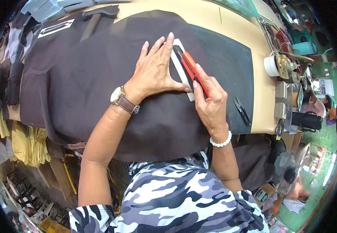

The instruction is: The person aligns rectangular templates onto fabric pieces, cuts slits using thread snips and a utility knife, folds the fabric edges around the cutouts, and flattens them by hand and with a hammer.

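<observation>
Left hand (153, 75), open and spread, is bracing narrow white flat template (181, 72) on dark-brown cloth (98, 77) at 12 o'clock, right hand (212, 99) is gripping red-and-black utility knife (190, 61) toward 11, apparently tracing template, calling for steady pressure.

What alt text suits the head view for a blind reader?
A person's right hand holds a red cutter at a narrow white strip on dark fabric; the left hand is spread alongside. Small snips lie on a dark mat.
</observation>
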`<state>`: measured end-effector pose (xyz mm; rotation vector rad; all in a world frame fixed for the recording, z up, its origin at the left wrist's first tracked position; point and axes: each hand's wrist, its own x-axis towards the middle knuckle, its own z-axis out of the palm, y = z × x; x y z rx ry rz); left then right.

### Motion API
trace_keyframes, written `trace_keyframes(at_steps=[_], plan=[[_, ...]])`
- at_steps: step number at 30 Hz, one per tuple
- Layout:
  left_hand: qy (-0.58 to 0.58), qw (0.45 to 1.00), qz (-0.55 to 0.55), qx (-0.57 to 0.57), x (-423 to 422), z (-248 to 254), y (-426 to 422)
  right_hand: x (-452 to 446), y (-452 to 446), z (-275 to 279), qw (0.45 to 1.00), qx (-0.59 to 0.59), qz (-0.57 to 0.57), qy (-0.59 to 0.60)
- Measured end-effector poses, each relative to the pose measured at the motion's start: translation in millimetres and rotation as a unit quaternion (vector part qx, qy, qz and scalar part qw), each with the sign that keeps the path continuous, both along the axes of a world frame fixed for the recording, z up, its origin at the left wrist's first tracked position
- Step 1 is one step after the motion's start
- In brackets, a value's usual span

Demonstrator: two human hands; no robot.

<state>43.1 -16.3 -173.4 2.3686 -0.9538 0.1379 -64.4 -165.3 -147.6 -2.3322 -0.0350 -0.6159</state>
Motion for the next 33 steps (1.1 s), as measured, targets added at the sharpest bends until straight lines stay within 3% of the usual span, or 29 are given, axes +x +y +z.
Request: trace_keyframes(at_steps=[18,22,25,26,30,33], plan=[[0.003,1.0,-0.001,0.002,-0.1,2.9,-1.5,1.0,1.7,7.7,0.999,-0.019,-0.008,0.037],[-0.003,1.0,-0.004,0.011,1.0,0.3,-1.5,10.8,9.7,46.1,0.974,-0.181,-0.036,0.13],[-0.017,1.0,-0.002,0.016,-0.2,-1.3,-2.0,30.9,11.1,70.8,0.939,-0.329,-0.003,0.103],[-0.012,1.0,-0.001,0.013,-0.6,-0.5,-2.2,38.1,11.0,75.5,0.939,-0.337,0.011,0.075],[-0.016,1.0,0.003,0.016,-0.5,-3.8,-2.4,59.8,15.6,96.5,0.91,-0.381,0.027,0.159],[-0.022,1.0,0.002,0.018,0.0,-4.8,-3.3,63.3,11.8,97.0,0.904,-0.406,0.057,0.122]])
